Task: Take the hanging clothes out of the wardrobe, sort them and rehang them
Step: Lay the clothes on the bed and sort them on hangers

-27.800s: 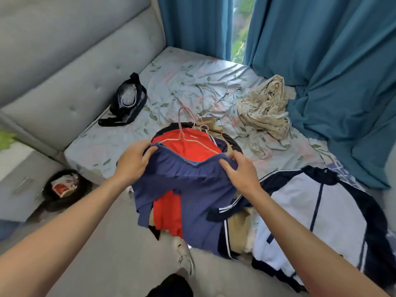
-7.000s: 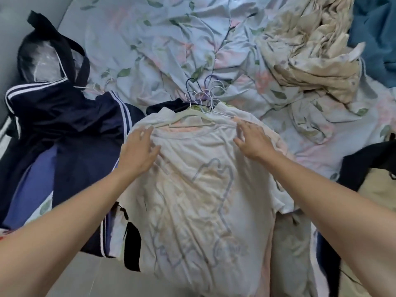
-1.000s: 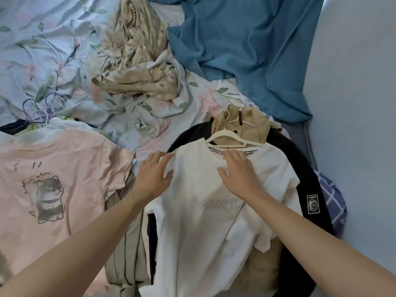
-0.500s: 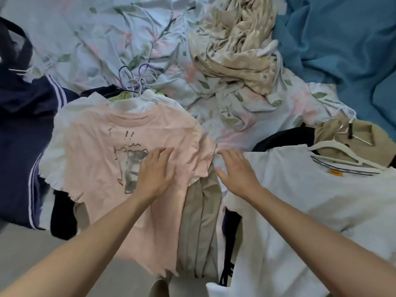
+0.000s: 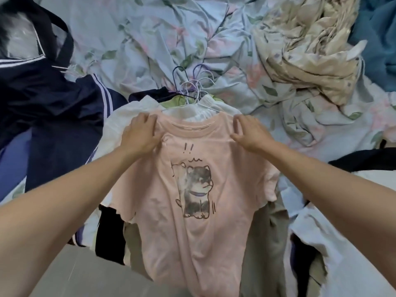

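Left hand [image 5: 139,135] is laid on the left shoulder of the pale pink cotton t-shirt with a cartoon dog print [image 5: 192,189], fingers curled and bunching the fabric beside the collar; right hand [image 5: 249,133] is set on the right shoulder, fingertips pinching the seam, thumb spread; both hands are closed on cloth only, no hanger is gripped. The shoulders are probably held so the shirt can be squared or lifted off the stack. The shirt is spread face up on top of a pile at the bed edge, hem hung over the side; white garments [image 5: 128,112] and a cluster of thin wire hanger hooks [image 5: 192,84] are seen just beyond the collar, so the stack appears kept on hangers for rehanging. A navy jacket with white stripes [image 5: 53,99] is laid apart to the left, likely a separate sorted group; a crumpled beige floral cloth [image 5: 300,50] lies on the pale floral bedsheet [image 5: 139,28], well apart.
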Available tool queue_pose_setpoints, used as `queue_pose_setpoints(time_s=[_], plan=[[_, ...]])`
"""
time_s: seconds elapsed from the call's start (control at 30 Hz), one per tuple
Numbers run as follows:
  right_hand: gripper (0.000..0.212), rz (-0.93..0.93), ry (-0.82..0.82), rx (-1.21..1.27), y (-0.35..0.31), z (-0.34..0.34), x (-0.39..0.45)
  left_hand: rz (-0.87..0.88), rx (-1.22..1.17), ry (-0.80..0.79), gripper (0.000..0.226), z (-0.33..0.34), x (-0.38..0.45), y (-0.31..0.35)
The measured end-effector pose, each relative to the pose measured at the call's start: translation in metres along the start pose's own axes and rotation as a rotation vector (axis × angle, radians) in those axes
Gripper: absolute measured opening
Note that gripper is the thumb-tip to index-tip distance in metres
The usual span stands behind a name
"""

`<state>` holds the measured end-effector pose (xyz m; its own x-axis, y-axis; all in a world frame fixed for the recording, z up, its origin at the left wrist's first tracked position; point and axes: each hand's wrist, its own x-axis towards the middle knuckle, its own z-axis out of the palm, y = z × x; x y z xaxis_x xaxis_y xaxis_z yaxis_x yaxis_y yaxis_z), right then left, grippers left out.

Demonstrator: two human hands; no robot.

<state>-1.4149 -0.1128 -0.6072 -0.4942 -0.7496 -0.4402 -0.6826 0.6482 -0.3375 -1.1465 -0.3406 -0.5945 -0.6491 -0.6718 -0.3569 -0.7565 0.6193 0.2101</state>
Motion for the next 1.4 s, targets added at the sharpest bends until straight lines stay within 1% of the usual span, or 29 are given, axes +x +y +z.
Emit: queue_pose_setpoints(time_s=[0.03, 0.1, 0.23, 0.33, 0.43, 0.63, 0.73, 0.83, 0.93, 1.07, 1.13, 1.27, 1.33, 1.4], plan=[[0.038, 0.021, 0.003, -0.014, 0.0, 0.002, 0.003, 0.011, 0.001, 0.001, 0.048, 0.0, 0.004, -0.001], [0.04, 0.052, 0.046, -0.018, -0.002, 0.005, 0.005, 0.03, -0.01, 0.033, 0.051, 0.0, 0.008, -0.003], [0.038, 0.07, 0.189, 0.064, -0.007, 0.003, -0.002, 0.057, -0.035, 0.084, 0.056, 0.0, 0.009, -0.001], [0.036, 0.062, 0.28, 0.152, -0.011, 0.0, -0.02, 0.079, -0.044, 0.162, 0.05, -0.005, 0.007, -0.001], [0.035, 0.044, 0.362, 0.179, -0.01, 0.0, -0.052, 0.102, -0.08, 0.225, 0.042, -0.013, -0.001, 0.001], [0.042, 0.011, 0.41, 0.247, 0.0, 0.01, -0.13, 0.229, -0.062, 0.304, 0.029, -0.017, -0.042, 0.015], [0.041, 0.009, 0.433, 0.27, 0.005, 0.007, -0.171, 0.284, -0.091, 0.324, 0.029, -0.018, -0.078, 0.026], [0.038, 0.025, 0.439, 0.288, 0.012, 0.0, -0.219, 0.33, -0.144, 0.315, 0.035, -0.026, -0.127, 0.045], [0.034, 0.037, 0.44, 0.362, 0.016, -0.01, -0.29, 0.367, -0.177, 0.343, 0.039, -0.042, -0.198, 0.066], [0.036, 0.028, 0.457, 0.408, 0.022, -0.02, -0.433, 0.451, -0.149, 0.351, 0.039, -0.069, -0.322, 0.106], [0.037, 0.068, 0.47, 0.43, 0.024, -0.022, -0.514, 0.458, -0.144, 0.336, 0.04, -0.079, -0.392, 0.13], [0.035, 0.174, 0.542, 0.463, 0.038, -0.031, -0.671, 0.53, -0.162, 0.331, 0.042, -0.094, -0.521, 0.19], [0.037, 0.227, 0.553, 0.493, 0.051, -0.037, -0.739, 0.559, -0.157, 0.32, 0.04, -0.1, -0.572, 0.221], [0.037, 0.248, 0.598, 0.523, 0.064, -0.046, -0.795, 0.592, -0.166, 0.312, 0.039, -0.107, -0.613, 0.25]])
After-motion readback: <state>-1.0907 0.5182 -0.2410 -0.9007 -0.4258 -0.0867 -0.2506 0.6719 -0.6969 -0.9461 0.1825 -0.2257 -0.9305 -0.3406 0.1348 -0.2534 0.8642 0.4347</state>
